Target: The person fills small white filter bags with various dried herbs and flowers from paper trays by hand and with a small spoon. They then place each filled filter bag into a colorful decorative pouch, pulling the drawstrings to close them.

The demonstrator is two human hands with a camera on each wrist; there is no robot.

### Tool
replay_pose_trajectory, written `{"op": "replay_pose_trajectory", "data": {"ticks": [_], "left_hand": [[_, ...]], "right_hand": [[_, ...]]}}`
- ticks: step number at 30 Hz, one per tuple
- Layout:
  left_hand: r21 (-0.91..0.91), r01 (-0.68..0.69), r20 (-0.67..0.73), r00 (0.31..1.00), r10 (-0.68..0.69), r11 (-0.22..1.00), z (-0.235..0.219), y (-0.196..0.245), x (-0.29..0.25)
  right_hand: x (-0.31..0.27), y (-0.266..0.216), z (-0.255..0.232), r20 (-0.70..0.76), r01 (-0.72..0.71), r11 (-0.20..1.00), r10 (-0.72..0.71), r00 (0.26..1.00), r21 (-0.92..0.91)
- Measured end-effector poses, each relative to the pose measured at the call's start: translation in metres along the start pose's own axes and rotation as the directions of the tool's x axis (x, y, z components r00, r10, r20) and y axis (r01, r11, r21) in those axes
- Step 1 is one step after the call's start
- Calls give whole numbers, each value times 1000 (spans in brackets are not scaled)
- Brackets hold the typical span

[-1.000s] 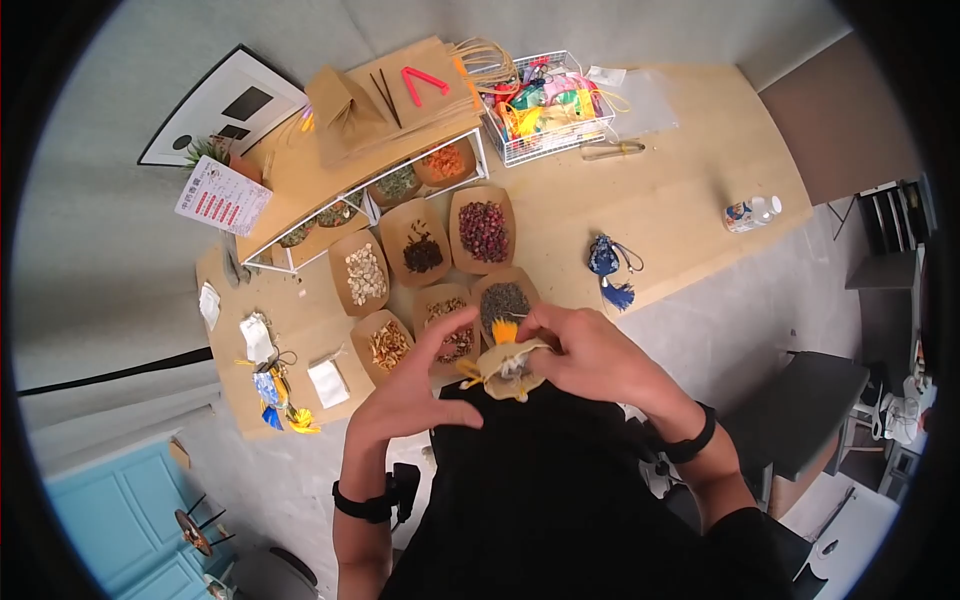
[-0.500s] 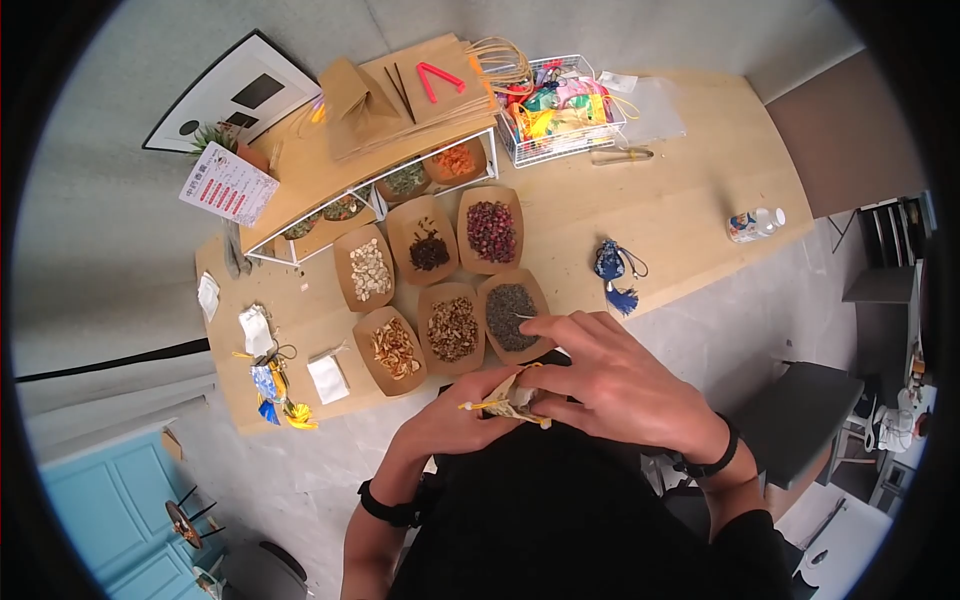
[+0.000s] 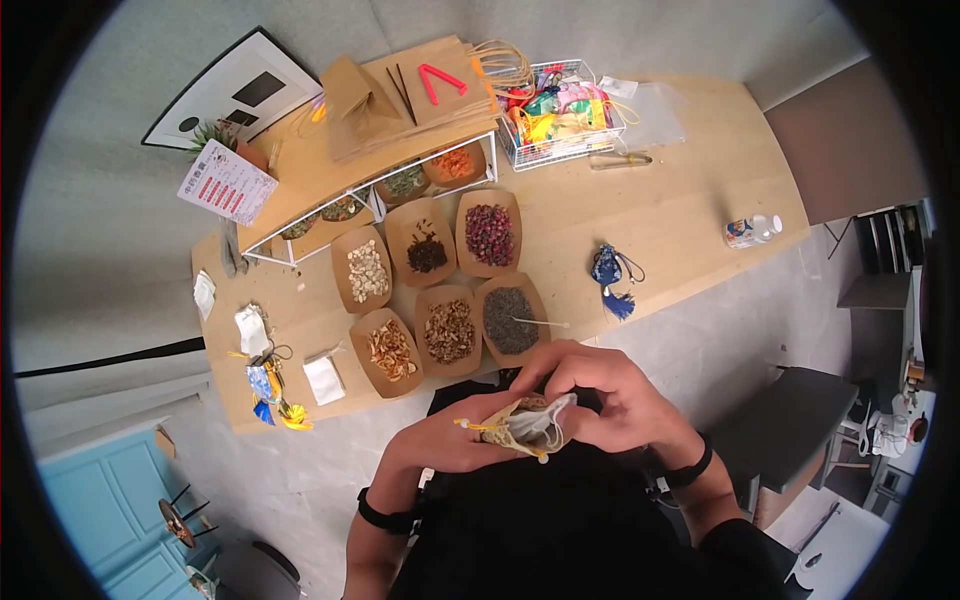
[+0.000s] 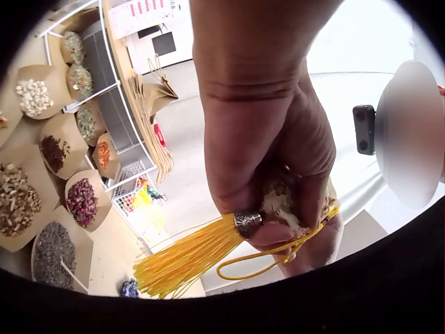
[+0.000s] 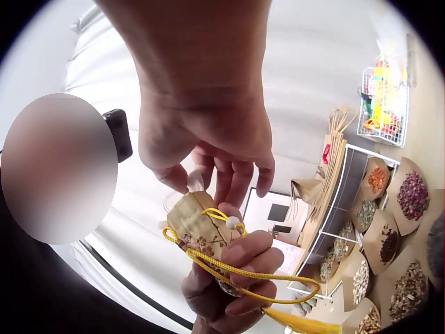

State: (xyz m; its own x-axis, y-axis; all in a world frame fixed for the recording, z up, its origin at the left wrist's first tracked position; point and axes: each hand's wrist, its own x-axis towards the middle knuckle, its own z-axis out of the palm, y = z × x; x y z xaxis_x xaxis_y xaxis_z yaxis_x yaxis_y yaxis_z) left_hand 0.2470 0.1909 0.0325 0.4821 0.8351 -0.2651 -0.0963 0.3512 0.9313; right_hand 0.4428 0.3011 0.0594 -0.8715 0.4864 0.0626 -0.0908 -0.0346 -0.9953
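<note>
A small beige patterned pouch (image 5: 198, 226) with a yellow cord is gripped by my left hand (image 3: 450, 435), its mouth facing up with white material inside. My right hand (image 3: 615, 395) pinches that white material (image 3: 552, 418) at the mouth between thumb and finger. In the left wrist view a yellow tassel (image 4: 191, 257) with a dark metal cap hangs beside my left fingers. The right wrist view shows my left fingers (image 5: 254, 268) curled round the pouch's lower part, and the right hand (image 5: 208, 139) above it.
Paper trays of dried herbs stand in front; a thin stick (image 3: 540, 322) lies in the grey-herb tray (image 3: 512, 345). A blue pouch (image 3: 608, 268), a bottle (image 3: 752, 231), a wire basket (image 3: 560, 150) and tweezers (image 3: 620, 160) are on the right. White bags (image 3: 323, 380) and tasselled pouches lie left.
The left hand has closed round the pouch. The right hand has let go of the thin stick, which now rests in the grey-herb tray, and has moved to the white material at the mouth.
</note>
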Motion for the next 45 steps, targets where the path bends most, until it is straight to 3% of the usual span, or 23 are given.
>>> {"op": "replay_pose_trajectory", "data": {"ticks": [2,5,8,10,12,14,16,18,19,20,22,23,24,26,27,28,30,33,35,36,38,41,45], "left_hand": [[-36,5,-15,1000,-5,999,-1,3,-2],[-7,23,16,1000,-23,1000,-2,4,1],[78,5,55,998,-9,997,-5,-6,4],[32,15,-9,1000,-14,999,-2,-15,3],[-29,9,-71,997,-11,1000,1,-17,-1],[-169,159,-312,928,-206,973,2,-40,-2],[-162,129,-390,902,-183,978,4,-41,3],[-295,-9,-422,898,-122,955,10,-26,8],[-318,-103,-410,911,-39,942,15,-27,11],[-317,-100,-409,912,-41,943,14,-24,8],[-245,109,-351,916,-193,963,12,-18,-4],[-285,-20,-346,934,-84,958,11,-28,-10],[-282,-17,-376,922,-94,959,12,-23,-15],[-587,-255,-407,913,-8,769,13,-6,-28],[-590,-228,-429,901,-61,774,6,-15,-46],[-554,-251,-503,861,-78,794,1,-25,-61],[-456,-141,-700,666,-256,879,-12,-50,-101],[-258,-2,-910,336,-242,966,-36,-84,-162],[-235,72,-958,154,-243,969,-58,-113,-210],[-233,43,-969,70,-235,972,-67,-115,-226],[-223,201,-974,-5,-227,954,-91,-130,-268],[-252,230,-967,-26,-253,940,-133,-162,-311],[-228,197,-970,36,-240,953,-179,-181,-332]], "right_hand": [[0,0,0,-21,28,998,-27,999,51],[3,2,-5,-89,34,935,-3,996,352],[8,6,-11,-255,164,714,21,967,680],[3,-1,-25,-383,238,680,68,921,693],[-4,-9,-33,-368,276,561,54,928,780],[-13,-15,-31,-196,69,708,99,976,703],[-13,-16,-7,-49,-172,732,270,962,660],[6,-10,0,66,-352,752,382,922,558],[13,11,0,28,-345,708,418,908,616],[20,24,-2,-35,-284,634,441,897,720],[37,30,-4,-195,-199,706,436,879,680],[39,36,-7,-214,-177,705,428,878,687],[42,40,-8,-255,-171,734,429,866,657],[38,59,-13,-277,-181,718,471,837,673],[36,66,-12,-284,-164,712,466,838,683],[36,69,-13,-304,-207,744,487,819,635],[31,82,-13,-361,-197,748,510,780,633],[26,90,-4,-452,-235,764,567,689,601],[22,96,5,-477,-253,764,588,653,594],[22,99,10,-481,-261,757,600,639,599],[23,106,27,-488,-275,750,617,617,602],[29,117,55,-483,-274,718,653,583,640],[30,131,93,-460,-306,680,698,549,667]]}}
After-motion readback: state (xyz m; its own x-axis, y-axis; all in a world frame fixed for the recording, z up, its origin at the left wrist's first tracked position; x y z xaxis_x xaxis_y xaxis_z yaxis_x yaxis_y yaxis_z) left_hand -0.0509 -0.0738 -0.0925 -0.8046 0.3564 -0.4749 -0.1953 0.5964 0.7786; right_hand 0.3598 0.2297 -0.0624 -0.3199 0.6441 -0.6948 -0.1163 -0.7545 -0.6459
